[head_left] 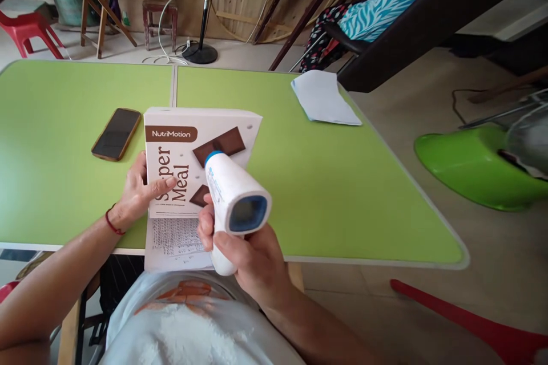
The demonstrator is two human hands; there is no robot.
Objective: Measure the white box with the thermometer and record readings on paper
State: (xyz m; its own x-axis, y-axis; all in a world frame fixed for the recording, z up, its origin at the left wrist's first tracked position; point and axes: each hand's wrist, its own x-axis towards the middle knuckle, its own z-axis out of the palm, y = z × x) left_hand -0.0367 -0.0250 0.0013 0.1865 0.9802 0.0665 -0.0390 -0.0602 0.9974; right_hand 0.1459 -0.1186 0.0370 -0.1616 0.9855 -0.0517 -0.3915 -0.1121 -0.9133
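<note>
My left hand [143, 185] grips the left side of a white box [171, 168] printed "NutriMotion" and "Meal", its thumb lying across the front. In my right hand [250, 256] is a white infrared thermometer [233, 194] with a blue tip and a dark, blank-looking screen facing me. The thermometer's nose points at the brown chocolate picture on the box and covers part of it; whether it touches the box I cannot tell. Beneath the box, a sheet of paper [175, 245] with handwriting reaches over the table's near edge.
A smartphone [116, 134] lies on the green table [342, 194], left of the box. Folded white papers [325, 97] rest near the far right edge. A green plastic seat [475, 168] stands to the right, a fan stand [201, 52] beyond the table.
</note>
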